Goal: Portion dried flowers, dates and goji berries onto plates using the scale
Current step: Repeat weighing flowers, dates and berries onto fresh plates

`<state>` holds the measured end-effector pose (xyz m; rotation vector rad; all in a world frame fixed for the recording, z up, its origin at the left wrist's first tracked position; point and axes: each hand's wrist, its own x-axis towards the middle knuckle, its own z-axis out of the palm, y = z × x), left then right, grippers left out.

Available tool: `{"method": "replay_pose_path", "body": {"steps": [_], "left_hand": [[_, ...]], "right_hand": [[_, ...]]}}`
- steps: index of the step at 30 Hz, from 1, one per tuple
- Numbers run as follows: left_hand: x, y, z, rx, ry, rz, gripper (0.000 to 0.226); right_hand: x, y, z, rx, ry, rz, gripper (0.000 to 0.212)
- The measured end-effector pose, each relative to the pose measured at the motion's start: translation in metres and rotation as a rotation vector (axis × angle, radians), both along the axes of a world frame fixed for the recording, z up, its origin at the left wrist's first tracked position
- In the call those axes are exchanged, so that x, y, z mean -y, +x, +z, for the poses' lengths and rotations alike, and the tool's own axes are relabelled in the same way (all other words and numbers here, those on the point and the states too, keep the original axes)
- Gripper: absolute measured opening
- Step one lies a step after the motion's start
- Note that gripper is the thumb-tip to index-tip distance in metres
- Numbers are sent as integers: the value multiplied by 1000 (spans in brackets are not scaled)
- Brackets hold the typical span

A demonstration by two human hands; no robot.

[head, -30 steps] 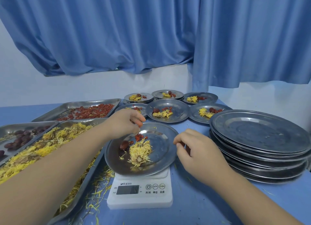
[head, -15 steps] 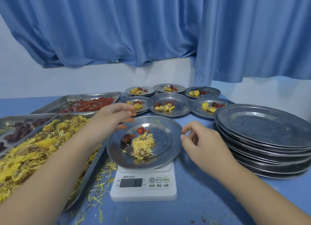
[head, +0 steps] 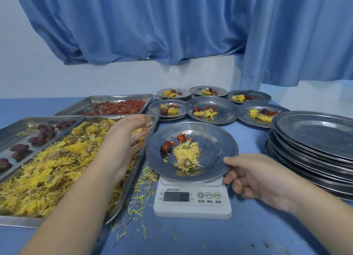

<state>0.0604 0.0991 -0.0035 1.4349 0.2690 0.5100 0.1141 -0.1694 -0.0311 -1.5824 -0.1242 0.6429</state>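
Writing: the scale (head: 192,199) has buttons marked 开/关, 单位 and 去皮. The display looks like 0.0. The brand line is too small to read.
Plate: the plate (head: 215,145) sits over the scale, holding one flower (head: 187,154), a date (head: 166,146) and some goji (head: 181,137).
Right hand: the right hand (head: 256,178) grasps the plate's near rim, thumb on top and fingers (head: 236,187) curled beneath.
Left hand: the left hand (head: 126,138) is above the flower tray (head: 124,197), fingers released, spread and blurred.
Change: half a second ago the right hand hovered beside the rim without touching it, and the left hand was at the plate's far-left edge.
Around: the date tray (head: 23,124) and goji tray (head: 99,100) lie to the left, filled plates (head: 221,117) behind, and a plate stack (head: 313,140) to the right on the table (head: 248,231).
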Motion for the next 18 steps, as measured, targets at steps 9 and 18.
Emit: {"method": "replay_pose_path", "body": {"steps": [9,18], "left_hand": [[11,-4,4,113,-188,-114,19],[27,-4,10,185,-355,-157,19]], "right_hand": [[-2,-5,-2,-45,236,-74,17],[-15,11,3,46,331,-289,7]]}}
